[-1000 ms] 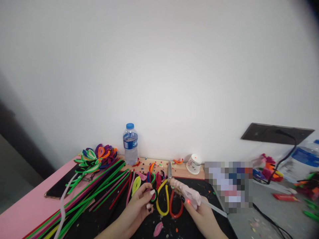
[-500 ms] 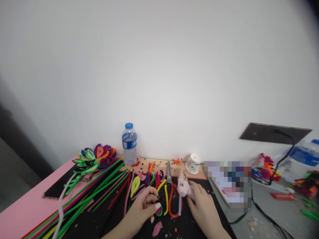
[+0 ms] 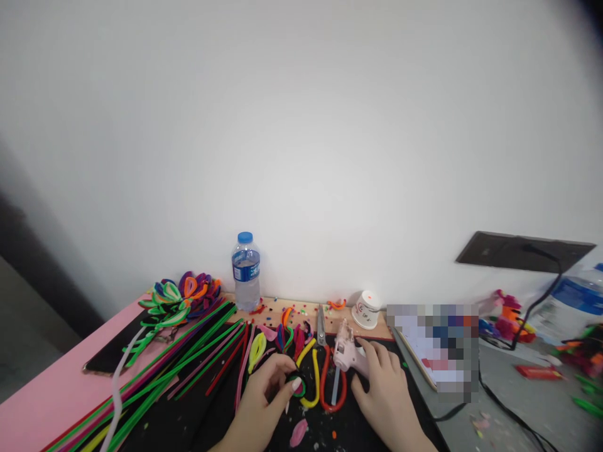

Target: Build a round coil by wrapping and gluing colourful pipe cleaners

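My left hand (image 3: 268,402) is closed, thumb and fingers pinching a small pipe-cleaner coil (image 3: 298,385) with black, green and pink rings. At right, my right hand (image 3: 387,392) is curled around the handle end of a pale pink glue gun (image 3: 347,353), its thumb a little apart below the handle. A translucent glue stick (image 3: 335,386) sticks out of the gun toward me. Under and beside the gun lie scissors (image 3: 321,326) with one yellow and one red handle. Loose petal-like pipe-cleaner loops (image 3: 257,350) sit beyond my left hand.
Long pipe cleaners (image 3: 164,370) and a finished-looking flower bunch (image 3: 186,295) lie left, by a dark phone-like slab (image 3: 113,351). A water bottle (image 3: 245,276) and paper cup (image 3: 366,311) stand near the wall. A pixelated phone-like device (image 3: 424,351) and black cable (image 3: 509,411) are at right.
My right hand's thumb has moved away from the glue gun's handle, and the gun has tilted slightly. My left hand has shifted a little, still pinching the coil.
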Tool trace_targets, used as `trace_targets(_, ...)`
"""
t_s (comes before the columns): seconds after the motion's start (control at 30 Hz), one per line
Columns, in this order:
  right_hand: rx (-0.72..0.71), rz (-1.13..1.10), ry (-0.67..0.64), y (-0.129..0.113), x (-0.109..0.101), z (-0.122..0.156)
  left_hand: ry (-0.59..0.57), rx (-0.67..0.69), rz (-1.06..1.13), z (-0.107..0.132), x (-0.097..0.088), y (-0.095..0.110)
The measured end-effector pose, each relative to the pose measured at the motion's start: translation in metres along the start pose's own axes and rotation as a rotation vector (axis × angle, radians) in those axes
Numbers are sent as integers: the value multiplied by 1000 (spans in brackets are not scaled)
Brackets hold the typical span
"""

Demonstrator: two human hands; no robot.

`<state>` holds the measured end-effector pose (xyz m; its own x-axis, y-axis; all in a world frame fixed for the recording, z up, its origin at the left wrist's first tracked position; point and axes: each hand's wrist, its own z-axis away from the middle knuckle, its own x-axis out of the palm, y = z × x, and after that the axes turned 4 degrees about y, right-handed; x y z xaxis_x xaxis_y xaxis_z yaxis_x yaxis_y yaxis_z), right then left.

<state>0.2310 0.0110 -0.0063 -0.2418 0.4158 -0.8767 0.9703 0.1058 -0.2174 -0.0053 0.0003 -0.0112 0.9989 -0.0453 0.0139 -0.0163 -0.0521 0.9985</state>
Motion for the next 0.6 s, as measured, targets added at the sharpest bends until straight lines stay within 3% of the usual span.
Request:
trace_targets(0.2, -111, -171, 103, -1, -5, 0, 70, -49, 124, -5, 2, 5)
trace_targets(0.33, -235, -313, 67, -9, -10, 3, 52, -49, 185, -6, 1, 5)
trace_targets(0.43, -275, -395, 22, -21, -13, 5, -67, -81, 233, -2, 3, 3)
trace_targets(0.6, -271, -473, -94, -44, -14, 4, -373, -201, 325, 5, 9, 5)
